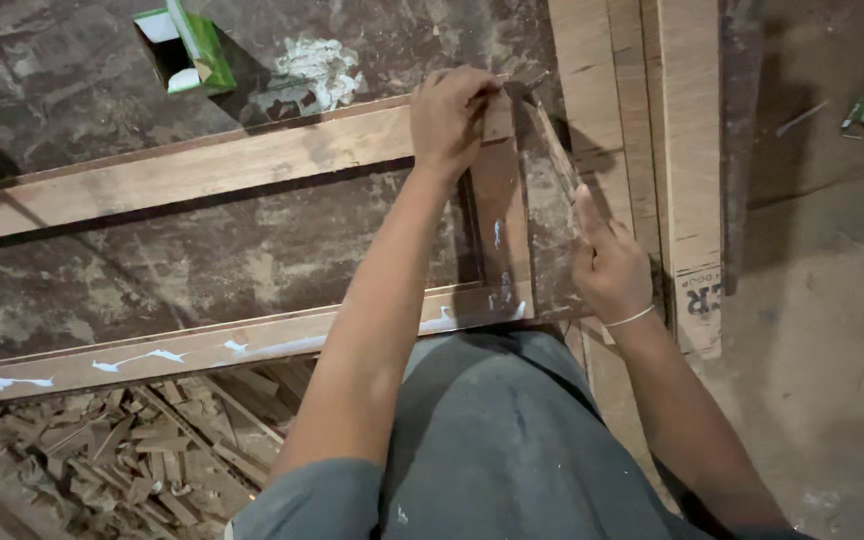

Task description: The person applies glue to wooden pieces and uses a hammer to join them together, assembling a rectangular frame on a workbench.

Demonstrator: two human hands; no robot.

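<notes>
**Pressing a glued frame corner together**

At the far left, wood scraps (132, 460) are lying below the bench (72, 110), and a green box (184, 45) is sitting open near its top edge. The wooden frame (212, 165) is stretching across the bench, white glue (137, 358) showing along its lower rail. The left hand (449, 118) is closing its fingers over the top corner joint, gripping the short upright piece (500, 230). The right hand (607, 265) is resting against the upright's outer side, thumb raised, fingers curled; whether it is gripping anything I cannot tell. Holding the corner flush and pressing evenly from both sides would probably be helping the joint seat square
</notes>
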